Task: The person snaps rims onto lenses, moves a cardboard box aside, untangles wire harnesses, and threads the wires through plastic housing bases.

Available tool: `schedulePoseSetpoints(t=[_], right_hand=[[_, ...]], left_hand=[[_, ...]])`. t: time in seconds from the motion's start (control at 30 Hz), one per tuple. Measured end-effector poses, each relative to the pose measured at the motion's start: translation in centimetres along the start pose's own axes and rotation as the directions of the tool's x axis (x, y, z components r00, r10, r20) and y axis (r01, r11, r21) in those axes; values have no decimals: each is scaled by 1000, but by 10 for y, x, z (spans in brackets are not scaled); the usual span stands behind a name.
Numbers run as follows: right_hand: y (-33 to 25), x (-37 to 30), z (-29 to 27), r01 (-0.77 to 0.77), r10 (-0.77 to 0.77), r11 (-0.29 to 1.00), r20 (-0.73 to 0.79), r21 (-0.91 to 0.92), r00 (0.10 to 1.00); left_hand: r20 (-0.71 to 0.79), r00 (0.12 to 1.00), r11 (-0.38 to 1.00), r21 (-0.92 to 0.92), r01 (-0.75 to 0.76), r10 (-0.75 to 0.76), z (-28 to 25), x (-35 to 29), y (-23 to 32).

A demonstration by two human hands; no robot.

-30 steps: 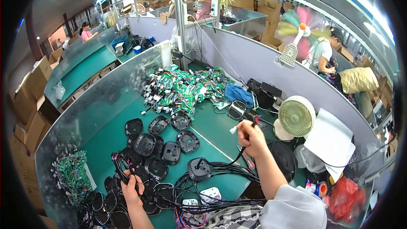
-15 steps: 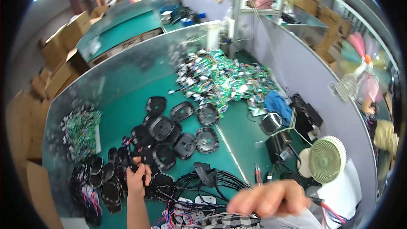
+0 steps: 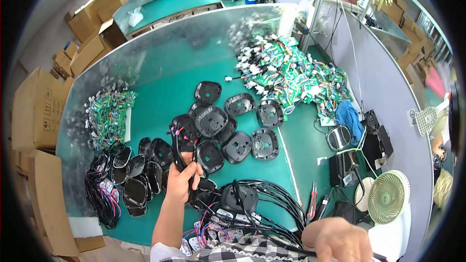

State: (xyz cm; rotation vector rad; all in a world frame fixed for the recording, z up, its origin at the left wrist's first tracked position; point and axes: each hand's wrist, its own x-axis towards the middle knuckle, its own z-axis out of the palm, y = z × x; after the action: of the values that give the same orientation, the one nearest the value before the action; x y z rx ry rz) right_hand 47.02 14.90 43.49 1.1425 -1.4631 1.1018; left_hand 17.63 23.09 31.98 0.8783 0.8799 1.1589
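My left hand (image 3: 186, 179) is closed round a black cable (image 3: 177, 154), whose pink and red wire ends stick up above the fingers, over black plastic housings. Close to the lower edge, my right hand (image 3: 338, 239) has its fingers curled down over another stretch of black cable (image 3: 307, 251), which comes out on its far side. Between the hands lies a coil of black cable (image 3: 276, 188) with a black housing (image 3: 239, 199) on it. Several open black housing shells (image 3: 265, 144) are spread over the green table (image 3: 160, 99).
Heaped circuit boards with wires (image 3: 291, 70) fill the back right; a smaller heap (image 3: 108, 116) sits at left, above black covers (image 3: 136, 190) and bundled wires (image 3: 99, 184). Pliers (image 3: 312, 201), a green fan (image 3: 388, 196) and a blue cloth (image 3: 350, 119) are at right. Low partitions surround the table.
The view has shifted, so the table appears further left and higher. My left hand still holds its cable, now upright over the shells. My right hand has moved lower and rightward in the picture.
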Motion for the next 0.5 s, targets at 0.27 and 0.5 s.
schedulePoseSetpoints(t=[0.27, 0.5], right_hand=[[10, -219, -42, -791, 27, 255, -821, 557, -570], [23, -365, -61, -682, -636, -404, -723, 610, -270]], left_hand=[[-22, 1000, 998, 62, 18, -17, 8, 28, -18], [12, 992, 992, 29, 124, -124, 21, 50, -58]])
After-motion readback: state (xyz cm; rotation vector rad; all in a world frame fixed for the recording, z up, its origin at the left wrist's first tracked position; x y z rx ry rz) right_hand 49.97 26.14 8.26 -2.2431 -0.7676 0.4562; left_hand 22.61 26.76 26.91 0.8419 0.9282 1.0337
